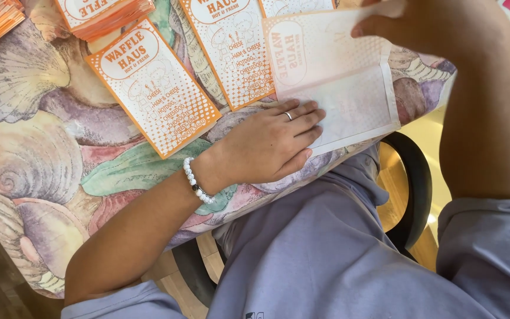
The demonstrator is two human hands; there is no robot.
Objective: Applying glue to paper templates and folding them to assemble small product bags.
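My left hand (270, 142) lies flat, fingers together and stretched out, pressing the near edge of a white paper sleeve with orange dotted print (337, 88) onto the shell-patterned tablecloth (36, 153). Just above, my right hand (438, 29) pinches the sleeve's upper flap between thumb and fingers, lifted and partly bent over. I judge this fold only half made: the crease isn't pressed down. Beside it, two flat orange-and-white printed sleeves (154, 88) lie untouched; farther off, at the table's far edge, sits a stack of orange-edged sleeves (104, 15).
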